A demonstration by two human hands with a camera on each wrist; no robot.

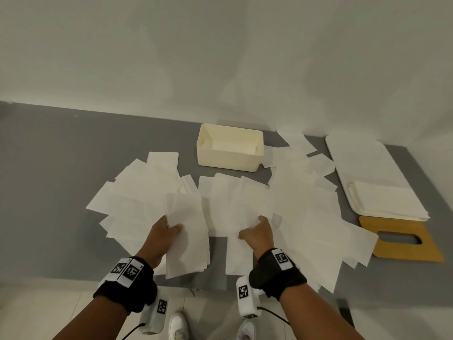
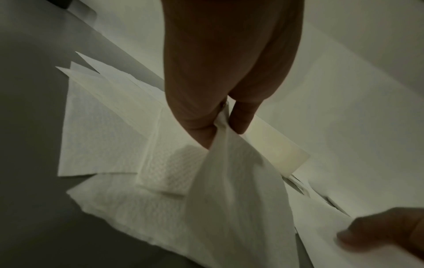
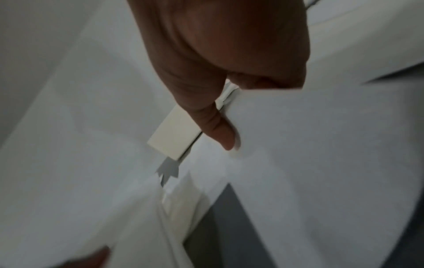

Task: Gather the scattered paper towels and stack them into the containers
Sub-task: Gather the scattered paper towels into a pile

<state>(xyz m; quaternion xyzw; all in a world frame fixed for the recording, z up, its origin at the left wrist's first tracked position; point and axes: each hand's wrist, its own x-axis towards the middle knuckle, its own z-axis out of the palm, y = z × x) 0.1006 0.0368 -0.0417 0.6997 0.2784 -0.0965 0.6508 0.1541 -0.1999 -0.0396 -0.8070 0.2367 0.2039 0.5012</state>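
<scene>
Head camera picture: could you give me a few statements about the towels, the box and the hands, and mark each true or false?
1. The cream box lies tipped on its side. False: it stands upright, open at the top.
2. The left hand holds a paper towel in its grip. True.
3. The right hand hangs free, touching nothing. False: it grips a towel near the middle of the table.
4. A wooden lid with a slot lies at the right. True.
5. A neat towel stack sits on a white tray. True.

grey table [image 1: 61,168] | paper towels [image 1: 137,192] | cream container [image 1: 229,153] | apparently wooden lid [image 1: 404,241]
</scene>
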